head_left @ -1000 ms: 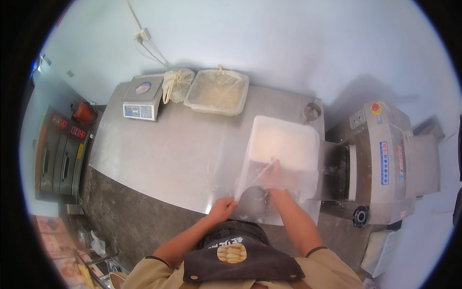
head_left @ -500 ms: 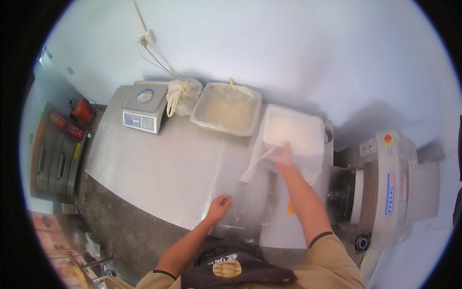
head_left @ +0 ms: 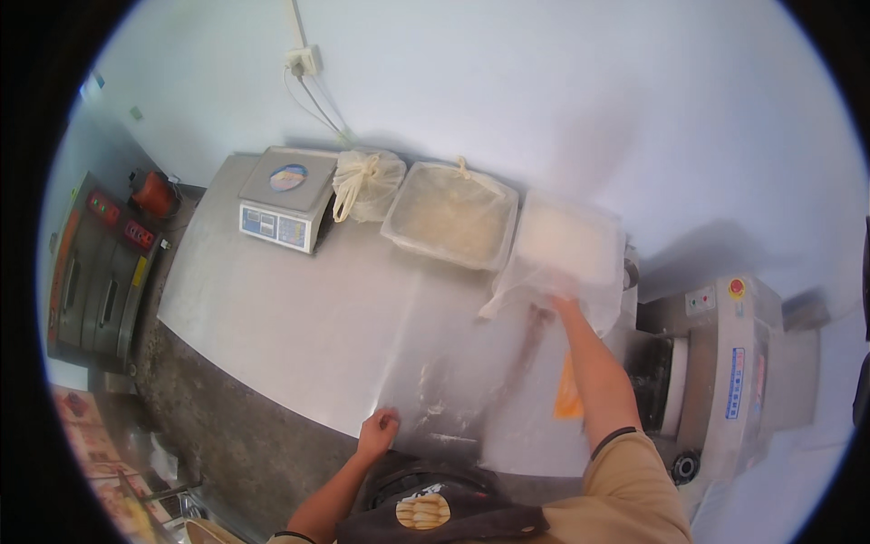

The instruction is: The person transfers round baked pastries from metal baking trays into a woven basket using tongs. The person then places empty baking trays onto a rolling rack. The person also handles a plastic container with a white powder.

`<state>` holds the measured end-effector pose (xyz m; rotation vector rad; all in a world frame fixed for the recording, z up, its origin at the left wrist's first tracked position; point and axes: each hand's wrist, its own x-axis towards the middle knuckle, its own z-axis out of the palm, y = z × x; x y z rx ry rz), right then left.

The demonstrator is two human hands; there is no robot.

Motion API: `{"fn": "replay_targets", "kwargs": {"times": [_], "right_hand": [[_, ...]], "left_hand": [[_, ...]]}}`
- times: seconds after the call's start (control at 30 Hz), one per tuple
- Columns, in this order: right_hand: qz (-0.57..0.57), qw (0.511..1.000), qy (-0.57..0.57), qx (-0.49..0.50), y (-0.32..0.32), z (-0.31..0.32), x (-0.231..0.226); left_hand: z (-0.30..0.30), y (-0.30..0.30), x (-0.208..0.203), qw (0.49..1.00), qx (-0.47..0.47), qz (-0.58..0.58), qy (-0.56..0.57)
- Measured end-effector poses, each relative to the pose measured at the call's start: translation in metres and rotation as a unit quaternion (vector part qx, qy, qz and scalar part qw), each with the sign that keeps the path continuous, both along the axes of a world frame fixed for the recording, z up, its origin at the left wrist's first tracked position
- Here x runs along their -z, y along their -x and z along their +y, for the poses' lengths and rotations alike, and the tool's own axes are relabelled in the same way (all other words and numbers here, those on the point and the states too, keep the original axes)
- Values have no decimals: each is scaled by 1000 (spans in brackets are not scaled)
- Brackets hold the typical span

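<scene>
My right hand (head_left: 557, 288) grips a clear plastic sheet (head_left: 507, 288) at the near edge of a white tub (head_left: 614, 263); its fingertips are blurred behind the film. The sheet drapes over the tub, which holds something pale and flat on top. Its loose corner trails left onto the metal table (head_left: 317, 313). By the table's front edge hangs my left hand (head_left: 378, 432), fingers curled in, with nothing visible in them. Beside my right forearm lies a flat orange piece (head_left: 569, 390), partly hidden by the arm.
Left of the tub stands a plastic-lined bin (head_left: 450, 218) with pale contents, then a knotted plastic bag (head_left: 370, 186) and a digital scale (head_left: 285, 195). A steel machine (head_left: 716, 363) stands at the right. An oven (head_left: 100, 281) is at the far left.
My right hand has pushed away from me toward the tub, carrying the sheet's loose corner inward. My left hand has drawn back toward my body. The view has shifted slightly.
</scene>
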<state>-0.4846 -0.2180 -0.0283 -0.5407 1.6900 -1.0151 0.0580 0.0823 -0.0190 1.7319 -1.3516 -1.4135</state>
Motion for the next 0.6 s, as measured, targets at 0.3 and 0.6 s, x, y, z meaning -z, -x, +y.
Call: {"fn": "replay_targets", "kwargs": {"times": [0.3,0.6], "right_hand": [[411,890,189,-53,-62,185,-15],[374,759,455,-278,-336,299,-166]], "left_hand": [[64,10,-12,980,-167,106,24],[51,-6,-82,818,-370,392,-198]]}}
